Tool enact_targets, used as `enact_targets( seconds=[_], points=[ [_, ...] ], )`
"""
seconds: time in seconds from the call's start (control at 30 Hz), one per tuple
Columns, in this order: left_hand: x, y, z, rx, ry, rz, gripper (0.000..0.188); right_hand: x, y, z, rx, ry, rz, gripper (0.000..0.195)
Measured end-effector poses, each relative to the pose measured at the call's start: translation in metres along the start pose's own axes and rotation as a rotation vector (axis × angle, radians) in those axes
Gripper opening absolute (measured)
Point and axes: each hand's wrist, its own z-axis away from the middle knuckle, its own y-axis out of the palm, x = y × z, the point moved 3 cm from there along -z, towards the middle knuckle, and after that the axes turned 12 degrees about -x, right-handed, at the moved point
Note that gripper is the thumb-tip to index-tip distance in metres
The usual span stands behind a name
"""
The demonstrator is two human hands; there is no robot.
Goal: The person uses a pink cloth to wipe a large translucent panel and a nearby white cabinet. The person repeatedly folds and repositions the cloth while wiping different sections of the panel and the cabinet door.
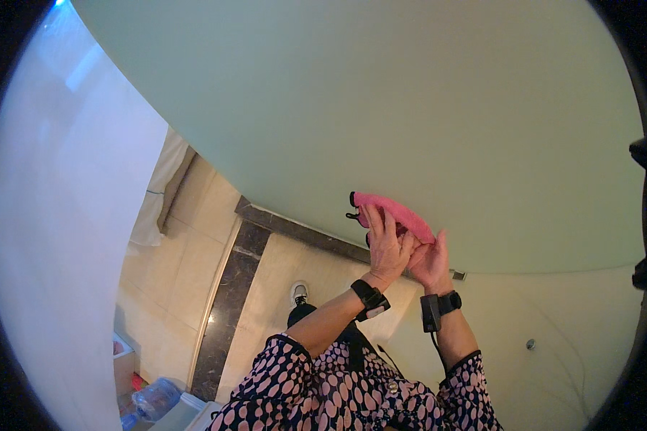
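A pink cloth (pixel 401 213) with black edging and a small black hanging loop is folded over in front of a large frosted glass panel (pixel 410 108). My left hand (pixel 386 250) lies over the cloth's near side, its fingers spread against the fold. My right hand (pixel 430 265) holds the cloth's right end at the palm, thumb pointing up. Some of its fingers are hidden behind the left hand and the cloth. Whether the cloth touches the glass cannot be told.
A dark marble strip (pixel 226 301) crosses the tiled floor, near my shoe (pixel 299 293). A white curtain (pixel 159 194) hangs at left. Lower left stand a large clear plastic bottle (pixel 156 398) and a white box (pixel 123 361). A metal clip (pixel 458 275) sits at the glass edge.
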Motion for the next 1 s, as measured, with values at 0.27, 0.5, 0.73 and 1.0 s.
enact_targets(
  seconds=[0.27,0.5,0.73,1.0],
  points=[
    [0.031,0.012,0.02,0.128,-0.509,0.303,0.046,0.013,-0.053,-0.004,-0.156,-0.105,0.1,0.033],
    [0.048,0.028,0.034,0.353,-1.341,0.612,0.032,0.018,-0.042,0.027,-0.249,-0.2,0.261,0.032],
    [0.103,0.053,0.097,0.387,-1.587,0.717,0.025,0.01,-0.091,0.048,-0.369,-0.352,0.691,0.031],
    [0.161,0.048,0.097,-0.048,-1.559,0.814,0.026,-0.004,-0.142,0.017,-0.58,-0.257,1.428,0.052]
  ],
)
